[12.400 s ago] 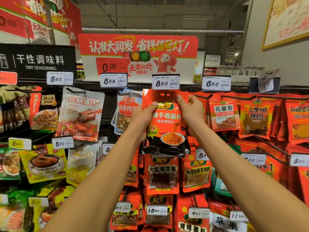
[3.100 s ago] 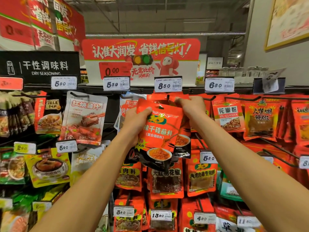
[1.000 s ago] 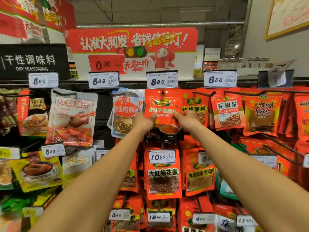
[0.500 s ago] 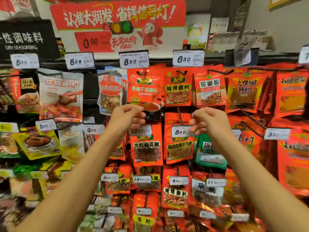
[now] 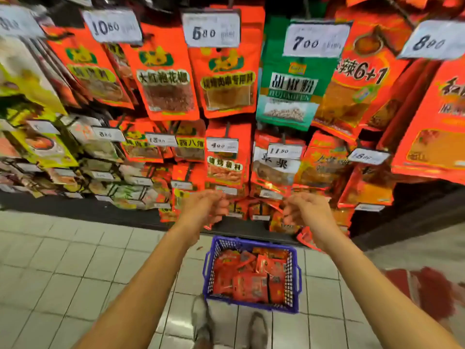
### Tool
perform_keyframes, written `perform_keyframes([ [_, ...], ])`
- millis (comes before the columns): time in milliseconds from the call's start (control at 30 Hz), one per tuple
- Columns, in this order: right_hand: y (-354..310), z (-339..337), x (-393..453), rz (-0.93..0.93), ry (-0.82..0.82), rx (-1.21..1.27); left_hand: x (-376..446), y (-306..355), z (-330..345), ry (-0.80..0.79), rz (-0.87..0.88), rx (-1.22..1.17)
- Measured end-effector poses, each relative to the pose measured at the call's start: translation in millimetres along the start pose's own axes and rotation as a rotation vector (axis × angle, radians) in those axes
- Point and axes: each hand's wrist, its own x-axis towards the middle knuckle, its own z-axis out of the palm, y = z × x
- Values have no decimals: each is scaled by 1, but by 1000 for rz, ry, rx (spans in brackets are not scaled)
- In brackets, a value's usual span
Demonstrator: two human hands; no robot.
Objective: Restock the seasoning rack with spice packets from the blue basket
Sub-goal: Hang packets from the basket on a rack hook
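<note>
Blue basket (image 5: 251, 273) of red spice packets (image 5: 251, 280) sits on near floor tiles below both empty, loosely curled hands, left (image 5: 203, 210) and right (image 5: 309, 212); rack (image 5: 226, 96) labels blur, lowest packets hidden behind them

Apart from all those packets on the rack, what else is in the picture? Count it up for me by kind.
Hands: 2, the left hand and the right hand
Baskets: 1, the blue basket
Shoes: 2, the left shoe and the right shoe
Total: 5
</note>
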Motion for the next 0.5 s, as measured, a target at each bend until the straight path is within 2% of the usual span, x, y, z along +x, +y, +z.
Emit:
perform_keyframes([
  [233,157,3,34,323,77,-85,55,-132,12,55,-286,37],
  [367,267,21,57,462,117,-137,97,-227,8,80,-423,54],
  [500,378,36,85,568,90,-229,149,-336,-6,96,-616,43],
])
